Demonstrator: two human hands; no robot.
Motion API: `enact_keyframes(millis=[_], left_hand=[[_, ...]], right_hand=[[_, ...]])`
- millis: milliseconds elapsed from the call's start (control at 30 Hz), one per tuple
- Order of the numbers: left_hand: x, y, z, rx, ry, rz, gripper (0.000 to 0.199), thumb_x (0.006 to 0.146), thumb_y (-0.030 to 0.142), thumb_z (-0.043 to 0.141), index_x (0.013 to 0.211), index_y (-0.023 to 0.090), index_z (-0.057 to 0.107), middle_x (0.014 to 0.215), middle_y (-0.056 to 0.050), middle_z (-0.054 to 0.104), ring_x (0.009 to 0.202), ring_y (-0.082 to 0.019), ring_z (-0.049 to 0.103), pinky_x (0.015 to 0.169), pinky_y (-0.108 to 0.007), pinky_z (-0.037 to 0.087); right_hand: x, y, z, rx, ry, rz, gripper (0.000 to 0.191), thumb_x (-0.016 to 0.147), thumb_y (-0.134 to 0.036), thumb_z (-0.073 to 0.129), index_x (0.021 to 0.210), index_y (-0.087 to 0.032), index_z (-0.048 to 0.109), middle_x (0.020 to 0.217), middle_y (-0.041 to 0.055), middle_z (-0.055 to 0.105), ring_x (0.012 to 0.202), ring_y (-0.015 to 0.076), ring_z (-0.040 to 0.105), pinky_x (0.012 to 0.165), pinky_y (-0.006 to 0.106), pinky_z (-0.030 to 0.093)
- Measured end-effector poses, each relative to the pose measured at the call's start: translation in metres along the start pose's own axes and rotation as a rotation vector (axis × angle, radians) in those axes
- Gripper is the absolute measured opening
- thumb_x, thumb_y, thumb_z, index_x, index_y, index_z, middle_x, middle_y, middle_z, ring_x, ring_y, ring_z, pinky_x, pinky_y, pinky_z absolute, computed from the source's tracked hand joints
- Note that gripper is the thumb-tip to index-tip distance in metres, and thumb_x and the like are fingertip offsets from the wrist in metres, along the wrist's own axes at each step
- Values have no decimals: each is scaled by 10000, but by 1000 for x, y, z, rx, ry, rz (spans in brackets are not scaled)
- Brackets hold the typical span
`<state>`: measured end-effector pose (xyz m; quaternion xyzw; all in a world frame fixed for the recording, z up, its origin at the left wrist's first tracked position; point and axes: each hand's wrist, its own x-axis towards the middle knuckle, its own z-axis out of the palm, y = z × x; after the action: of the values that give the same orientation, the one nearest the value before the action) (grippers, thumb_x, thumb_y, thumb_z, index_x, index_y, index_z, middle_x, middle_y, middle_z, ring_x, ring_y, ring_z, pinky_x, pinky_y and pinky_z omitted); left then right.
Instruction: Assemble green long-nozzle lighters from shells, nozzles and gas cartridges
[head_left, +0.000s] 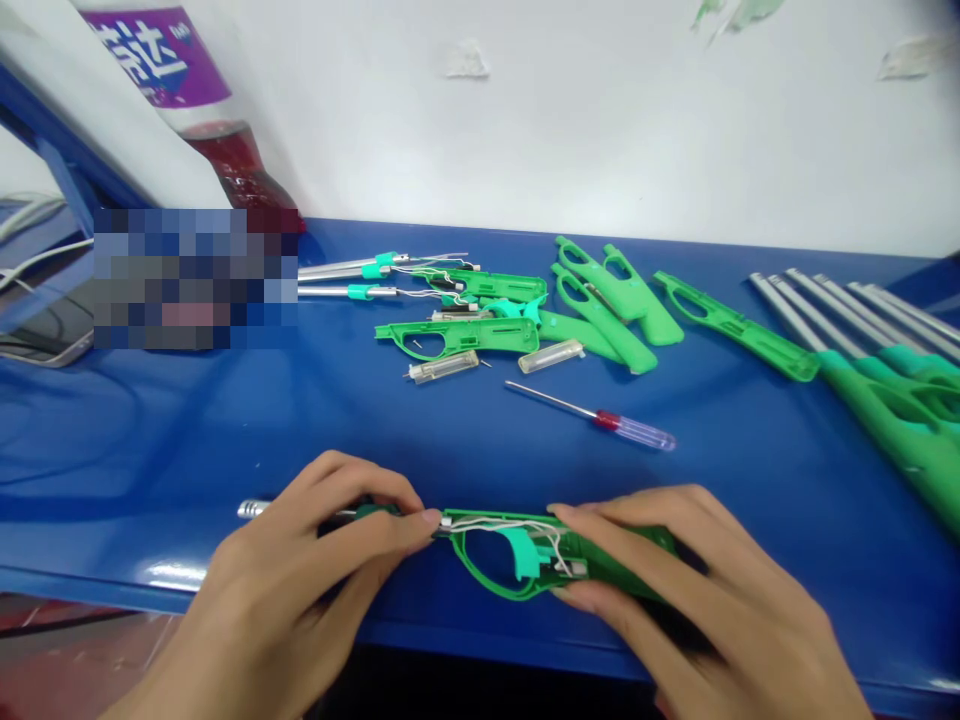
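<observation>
My left hand point(315, 560) pinches the metal tube point(253, 508) of a long-nosed lighter where it meets the handle; the tube's slotted end sticks out to the left. My right hand point(705, 570) grips the open green handle shell point(600, 555), thumb below and fingers above. In the shell sits a teal trigger point(526, 555), with thin white wires point(495, 522) running above it and bending down to a small white-ended part point(576, 568). The shell lies level near the table's front edge. My palm hides its right end.
A screwdriver point(637, 431) lies behind my hands. Further back are loose green shells point(645, 300), clear fuel tanks point(551, 356) and wired metal tubes point(337, 271). Several lighters point(885, 420) lie at right. A drink bottle point(247, 170) and a phone point(45, 330) are at left.
</observation>
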<state>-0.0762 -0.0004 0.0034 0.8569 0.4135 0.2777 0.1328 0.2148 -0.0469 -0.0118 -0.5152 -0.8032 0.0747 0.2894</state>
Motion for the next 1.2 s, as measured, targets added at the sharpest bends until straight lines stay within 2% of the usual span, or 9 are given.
enact_keyframes(millis=[100,300,467,567,700,867,1000,1200], left_hand=[[5,-1,-1,-22,-5,19,246,1075,161,560,1005,287,760,1011,5,715,881,-114,692,704,-181,593],[5,0,-1,-14,1,38,248,1072,127,552,1031,283,741,1026,12,692,913,-101,669,754,-169,580],[6,5,-2,51,-70,19,174,1080,167,562,1090,276,697,1107,4,673,1014,-134,636,842,-240,535],[14,10,1,70,-63,81,135,1065,150,592,1076,256,675,1147,-6,657,1070,-155,608,917,-279,505],[20,12,8,47,-53,119,230,1063,69,562,1152,246,678,1131,-12,646,964,-132,592,859,-260,499],[18,8,12,-47,-61,150,227,1066,80,572,1199,227,683,1091,-12,686,1001,-131,630,903,-244,526],[16,6,13,-28,-45,145,253,1066,74,559,1196,238,700,1096,-14,693,942,-126,658,851,-244,549],[12,4,17,-27,-37,135,330,1059,44,565,1309,225,680,1132,-27,668,960,-119,636,832,-234,536]], right_hand=[[0,0,0,-2,-11,20,254,1044,-376,671,1279,-306,735,1055,26,765,914,172,753,722,255,638],[6,-1,3,8,30,-3,228,1045,-378,671,1240,-285,745,1021,9,762,903,149,741,734,226,628],[5,-1,3,11,36,0,221,1046,-380,672,1235,-289,742,1029,5,757,926,146,736,765,222,627],[2,0,3,11,35,-1,226,1046,-368,674,1248,-290,739,1038,8,757,936,147,738,780,226,630],[1,-1,2,10,7,8,250,1023,-354,708,1263,-292,737,1054,17,760,937,161,745,779,245,642],[3,-1,2,4,15,4,233,1037,-377,682,1246,-297,745,1027,13,764,901,153,749,745,228,643],[4,-2,0,14,-5,28,209,1025,-382,700,1216,-310,743,1036,13,767,921,161,754,763,236,646],[4,-2,-2,30,-26,34,129,1018,-376,713,1132,-318,730,1043,0,764,955,159,750,788,241,633]])
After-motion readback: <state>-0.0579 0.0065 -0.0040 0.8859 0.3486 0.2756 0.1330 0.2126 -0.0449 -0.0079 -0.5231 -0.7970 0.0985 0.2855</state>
